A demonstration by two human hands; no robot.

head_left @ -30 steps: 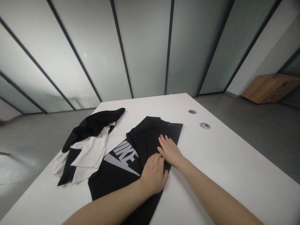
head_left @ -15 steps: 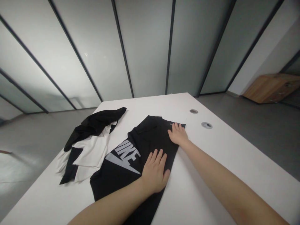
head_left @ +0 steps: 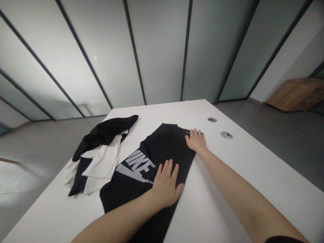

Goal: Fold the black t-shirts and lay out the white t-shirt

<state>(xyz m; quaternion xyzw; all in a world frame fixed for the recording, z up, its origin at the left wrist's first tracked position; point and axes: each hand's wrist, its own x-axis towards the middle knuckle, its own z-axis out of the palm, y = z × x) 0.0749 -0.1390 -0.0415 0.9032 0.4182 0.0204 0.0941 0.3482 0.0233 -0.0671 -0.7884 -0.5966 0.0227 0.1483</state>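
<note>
Black shirt (head_left: 165,146) lies mid-worktop (head_left: 227,175), running near to far. My left hand (head_left: 166,185) is flat on it, fingers spread, forearm blocking part of its near end; my right hand (head_left: 196,140) is flat at the far right corner, fingers slightly spread. Black-and-white clothes heap (head_left: 101,163) left, two round grommets (head_left: 226,135) far right, wooden cabinet (head_left: 291,95) beyond, frosted partition (head_left: 162,50) behind.

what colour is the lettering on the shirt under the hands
The lettering on the black shirt is light grey; the head view shows it.
</note>
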